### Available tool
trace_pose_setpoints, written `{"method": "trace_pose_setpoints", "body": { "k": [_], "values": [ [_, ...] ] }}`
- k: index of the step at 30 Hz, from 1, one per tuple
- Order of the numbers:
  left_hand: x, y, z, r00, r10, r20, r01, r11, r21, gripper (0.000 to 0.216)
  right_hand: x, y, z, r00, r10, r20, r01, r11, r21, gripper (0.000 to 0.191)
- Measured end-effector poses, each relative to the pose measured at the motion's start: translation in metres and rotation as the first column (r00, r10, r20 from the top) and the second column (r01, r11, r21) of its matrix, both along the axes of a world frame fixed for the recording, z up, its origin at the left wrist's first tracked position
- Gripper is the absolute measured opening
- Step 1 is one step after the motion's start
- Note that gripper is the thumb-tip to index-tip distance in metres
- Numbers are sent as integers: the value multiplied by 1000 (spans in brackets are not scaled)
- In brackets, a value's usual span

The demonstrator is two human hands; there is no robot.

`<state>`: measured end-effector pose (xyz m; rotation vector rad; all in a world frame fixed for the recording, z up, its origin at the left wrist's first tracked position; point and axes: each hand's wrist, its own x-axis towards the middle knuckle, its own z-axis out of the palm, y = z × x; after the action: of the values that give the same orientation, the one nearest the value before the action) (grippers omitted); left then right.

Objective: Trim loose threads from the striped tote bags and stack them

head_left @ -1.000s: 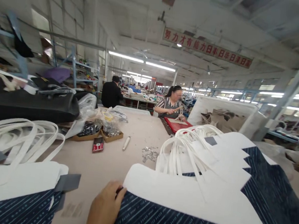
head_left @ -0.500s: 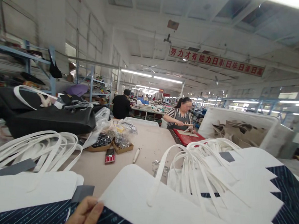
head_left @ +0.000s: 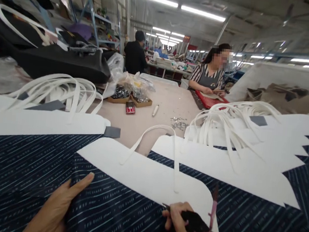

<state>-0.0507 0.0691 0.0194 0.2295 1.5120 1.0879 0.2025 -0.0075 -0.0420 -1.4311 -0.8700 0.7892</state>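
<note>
A navy striped bag panel (head_left: 114, 206) with a white top band and white strap loop (head_left: 173, 146) lies in front of me. My left hand (head_left: 57, 205) lies flat on its left edge, fingers stretched out. My right hand (head_left: 178, 219) is closed around a dark tool with a pink strap (head_left: 201, 226), held against the panel's lower right corner. More striped panels are stacked to the left (head_left: 23, 155) and right (head_left: 259, 183).
A red phone (head_left: 130, 107), a pen-like tool (head_left: 155, 110), cardboard trays of small parts (head_left: 130, 98) and scattered metal bits (head_left: 179, 123) lie on the beige table. Black bags (head_left: 56, 62) sit at left. A person in a striped top (head_left: 209, 77) works at the far end.
The camera has tilted down. The panel slid left towards me onto the left stack; my left hand now lies flat on it, and my right hand with the tool has come into view.
</note>
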Motion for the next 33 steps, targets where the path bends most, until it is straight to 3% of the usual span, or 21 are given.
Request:
{"method": "trace_pose_setpoints", "body": {
  "k": [2,5,10,14,16,20,25,30,33],
  "values": [
    [16,-1,3,995,-14,101,17,999,-30,30,-2,1,-1,999,11,35,-12,999,45,35],
    [34,3,1,989,-12,145,7,999,35,23,-3,0,2,997,27,73,-29,999,36,36],
    [53,7,-11,989,3,147,-10,999,48,35,-3,-1,11,997,15,74,-13,1000,-24,32],
    [63,-12,-17,985,22,172,-20,1000,-10,42,-8,2,17,998,26,-51,-30,998,-61,32],
    [68,-25,-16,980,12,200,-1,999,-53,44,-12,1,18,999,40,-5,-41,993,-111,32],
    [73,-39,-8,963,105,249,-71,987,-142,45,-16,-3,15,984,86,156,-56,981,-187,34],
    [72,-38,-8,894,206,398,-103,958,-266,43,-18,-7,10,978,117,170,-86,979,-184,31],
    [69,-42,-17,918,109,382,-18,972,-232,46,-21,-5,9,973,122,196,-91,983,-162,29],
    [67,-45,-22,932,114,345,-21,965,-263,49,-21,-4,9,968,117,224,-82,984,-159,28]
  ]
}}
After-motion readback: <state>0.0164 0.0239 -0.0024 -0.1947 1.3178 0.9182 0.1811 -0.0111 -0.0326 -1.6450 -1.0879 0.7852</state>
